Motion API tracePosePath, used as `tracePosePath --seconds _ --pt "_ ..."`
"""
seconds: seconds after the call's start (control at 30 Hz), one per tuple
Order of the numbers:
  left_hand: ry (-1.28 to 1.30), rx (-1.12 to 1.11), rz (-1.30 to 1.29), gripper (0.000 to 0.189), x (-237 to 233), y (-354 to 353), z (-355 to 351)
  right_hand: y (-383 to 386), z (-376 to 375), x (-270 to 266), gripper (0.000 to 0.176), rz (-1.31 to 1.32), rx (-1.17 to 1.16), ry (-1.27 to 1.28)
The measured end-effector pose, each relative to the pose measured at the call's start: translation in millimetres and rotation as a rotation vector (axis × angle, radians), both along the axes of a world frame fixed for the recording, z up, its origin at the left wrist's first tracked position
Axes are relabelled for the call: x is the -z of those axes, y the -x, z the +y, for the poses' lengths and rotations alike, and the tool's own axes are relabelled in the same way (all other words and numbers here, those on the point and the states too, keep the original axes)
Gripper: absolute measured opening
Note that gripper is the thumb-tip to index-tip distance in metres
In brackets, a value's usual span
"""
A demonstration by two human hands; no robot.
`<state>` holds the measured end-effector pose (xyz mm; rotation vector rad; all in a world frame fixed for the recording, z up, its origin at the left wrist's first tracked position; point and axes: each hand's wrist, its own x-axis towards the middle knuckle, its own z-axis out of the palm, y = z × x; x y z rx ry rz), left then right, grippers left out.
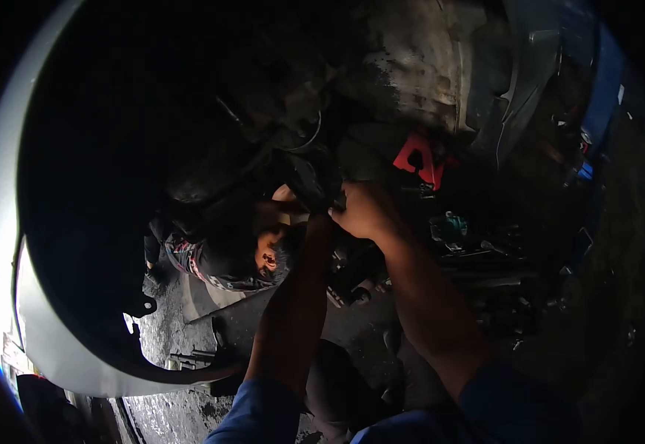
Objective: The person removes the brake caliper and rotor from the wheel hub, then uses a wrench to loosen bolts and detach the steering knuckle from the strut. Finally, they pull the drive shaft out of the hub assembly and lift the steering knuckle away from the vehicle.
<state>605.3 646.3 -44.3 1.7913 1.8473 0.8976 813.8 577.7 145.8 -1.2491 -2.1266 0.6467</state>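
Observation:
Both of my arms reach up into a dark wheel well, toward a dark part (pixel 304 174) near the middle of the view. My right hand (pixel 359 209) is at the lower right side of that part, its fingers curled toward it; what they hold is too dark to make out. Beside it, my left hand (pixel 321 216) is almost lost in shadow against the part, and its fingers cannot be seen. A thin curved wire or hose (pixel 311 137) hangs just above.
Another person (pixel 222 259) lies low on a flat board (pixel 222 300) at the left, head near my left forearm. A pale curved fender (pixel 56 340) edges the left side. A red stand (pixel 422 163) and scattered tools (pixel 485 248) are on the right.

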Motion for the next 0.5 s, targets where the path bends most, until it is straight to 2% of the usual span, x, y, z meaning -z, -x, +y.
tracePosePath --seconds 0.23,0.5 --pt "0.066 0.007 -0.099 0.045 -18 -14 -10 3 5 9 0.034 0.093 0.005 -0.111" --pt "0.09 0.018 -0.12 0.045 -23 -15 -8 2 5 11 0.028 0.087 -0.03 -0.07"
